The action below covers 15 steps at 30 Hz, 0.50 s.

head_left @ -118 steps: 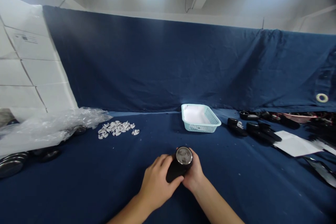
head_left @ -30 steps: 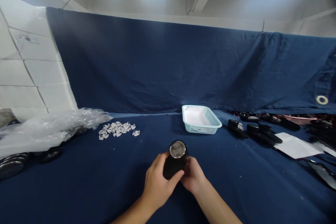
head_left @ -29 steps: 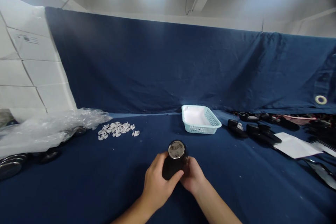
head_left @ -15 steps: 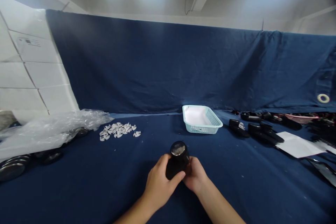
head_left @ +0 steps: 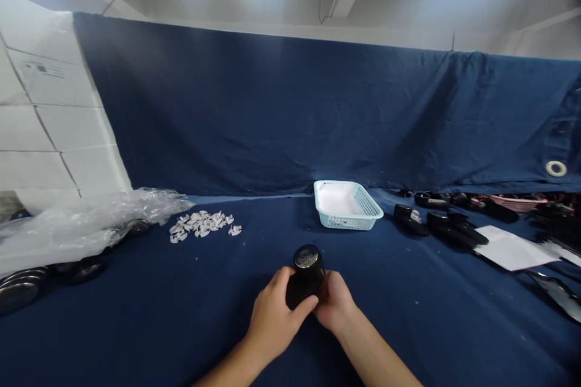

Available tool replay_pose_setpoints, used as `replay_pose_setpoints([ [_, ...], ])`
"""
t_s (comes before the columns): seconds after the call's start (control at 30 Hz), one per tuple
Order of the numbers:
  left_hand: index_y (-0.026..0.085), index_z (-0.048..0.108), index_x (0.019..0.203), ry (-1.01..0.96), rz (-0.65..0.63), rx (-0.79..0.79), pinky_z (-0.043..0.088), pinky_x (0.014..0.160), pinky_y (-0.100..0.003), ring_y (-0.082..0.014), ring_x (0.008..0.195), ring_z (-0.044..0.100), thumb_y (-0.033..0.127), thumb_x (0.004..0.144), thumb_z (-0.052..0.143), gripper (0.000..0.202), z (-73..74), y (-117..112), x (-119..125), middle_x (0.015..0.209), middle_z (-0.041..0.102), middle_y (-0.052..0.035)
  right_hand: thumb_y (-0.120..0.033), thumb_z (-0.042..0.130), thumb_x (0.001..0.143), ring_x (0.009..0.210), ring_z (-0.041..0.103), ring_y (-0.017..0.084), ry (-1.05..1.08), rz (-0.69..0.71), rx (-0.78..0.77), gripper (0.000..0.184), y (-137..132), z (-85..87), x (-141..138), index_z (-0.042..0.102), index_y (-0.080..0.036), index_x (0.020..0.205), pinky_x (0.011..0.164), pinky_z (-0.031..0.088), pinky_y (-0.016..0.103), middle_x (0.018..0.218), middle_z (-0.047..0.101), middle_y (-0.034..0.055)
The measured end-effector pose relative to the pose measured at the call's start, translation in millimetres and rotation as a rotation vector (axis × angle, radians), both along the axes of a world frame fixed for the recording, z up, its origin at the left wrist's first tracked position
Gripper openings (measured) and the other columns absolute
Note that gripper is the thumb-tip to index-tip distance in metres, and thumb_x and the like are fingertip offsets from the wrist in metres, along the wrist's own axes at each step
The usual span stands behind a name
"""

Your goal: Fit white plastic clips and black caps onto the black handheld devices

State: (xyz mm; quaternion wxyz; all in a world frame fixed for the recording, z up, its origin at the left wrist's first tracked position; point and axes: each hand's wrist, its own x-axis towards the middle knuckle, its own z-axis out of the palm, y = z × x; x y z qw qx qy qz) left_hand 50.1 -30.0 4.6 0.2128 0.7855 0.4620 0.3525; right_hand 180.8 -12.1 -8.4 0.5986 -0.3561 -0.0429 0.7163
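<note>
Both my hands hold a black handheld device (head_left: 305,278) with a round metal mesh head, low in the middle of the blue cloth-covered table (head_left: 181,302). My left hand (head_left: 272,317) wraps the body from the left, thumb across its front. My right hand (head_left: 334,308) grips it from the right, fingers curled behind it. The mesh head points up and away from me.
A pale blue plastic basket (head_left: 347,205) stands behind the hands. Small white parts (head_left: 202,224) lie in a heap at left, beside a crumpled clear plastic bag (head_left: 86,224) and dark round discs (head_left: 20,290). Black devices (head_left: 445,224) and white paper (head_left: 512,248) lie at right.
The device has tilted so its mesh head faces more upward and away; it shows less of the mesh than a second ago. Both hands keep their grip in nearly the same spot.
</note>
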Motion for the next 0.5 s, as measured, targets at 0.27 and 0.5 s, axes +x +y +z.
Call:
replay_pose_setpoints([
  [0.27, 0.024, 0.053, 0.106, 0.014, -0.013, 0.042, 0.049, 0.080, -0.039, -0.0270, 0.097, 0.063, 0.037, 0.076, 0.063, 0.034, -1.3, -3.3, 0.5, 0.104, 0.065, -0.0074, -0.025, 0.046, 0.079, 0.051, 0.058, 0.018, 0.038, -0.009, 0.022, 0.024, 0.8, -2.7, 0.5, 0.059, -0.018, 0.060, 0.061, 0.049, 0.030, 0.051, 0.061, 0.0024],
  [0.5, 0.025, 0.052, 0.105, 0.134, 0.017, 0.091, 0.049, 0.077, -0.038, -0.0271, 0.094, 0.063, 0.037, 0.074, 0.064, 0.035, -1.9, -2.8, 1.1, 0.102, 0.064, -0.0058, -0.030, 0.048, 0.080, 0.051, 0.058, 0.018, 0.046, -0.082, 0.035, 0.024, 0.7, -5.5, -3.0, 0.057, -0.020, 0.061, 0.062, 0.049, 0.032, 0.052, 0.062, -0.0003],
])
